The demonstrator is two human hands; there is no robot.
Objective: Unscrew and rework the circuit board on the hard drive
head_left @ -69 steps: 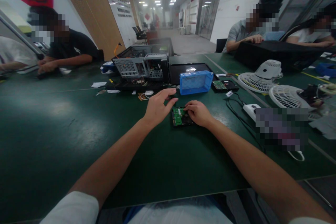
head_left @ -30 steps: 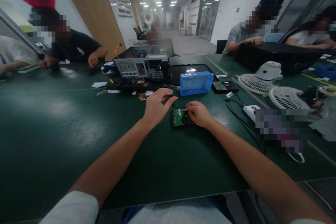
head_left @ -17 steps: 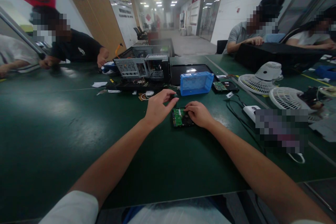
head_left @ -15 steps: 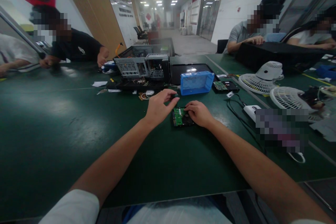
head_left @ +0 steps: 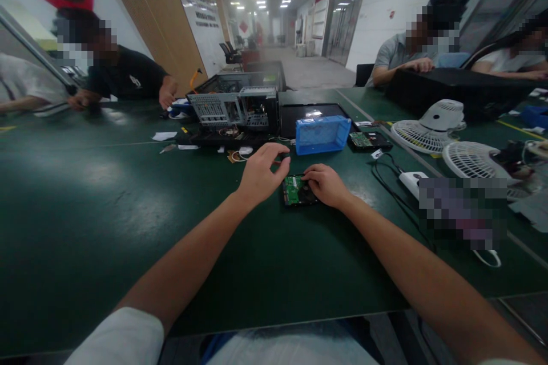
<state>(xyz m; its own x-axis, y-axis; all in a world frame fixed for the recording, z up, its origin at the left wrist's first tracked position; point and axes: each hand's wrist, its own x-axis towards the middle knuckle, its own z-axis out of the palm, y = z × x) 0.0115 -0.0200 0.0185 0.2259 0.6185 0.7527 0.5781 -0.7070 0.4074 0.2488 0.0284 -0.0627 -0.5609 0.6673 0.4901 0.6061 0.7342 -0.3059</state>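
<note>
A hard drive (head_left: 294, 191) lies on the green table (head_left: 107, 205) with its green circuit board facing up. My right hand (head_left: 326, 184) rests on the drive's right part, fingers curled down onto it. My left hand (head_left: 260, 173) hovers just left of the drive; its thumb and forefinger are pinched together on something small and dark that I cannot make out.
Behind the drive stand a blue plastic bin (head_left: 322, 134), an open computer case (head_left: 234, 107), a black panel (head_left: 309, 112) and a second drive (head_left: 368, 140). Two white fans (head_left: 428, 125) and cables (head_left: 387, 174) lie at right. Other people sit around the table.
My left hand's spread fingers have drawn in to a pinch beside the drive. The right hand stays on the drive. A person at far left has shifted an arm.
</note>
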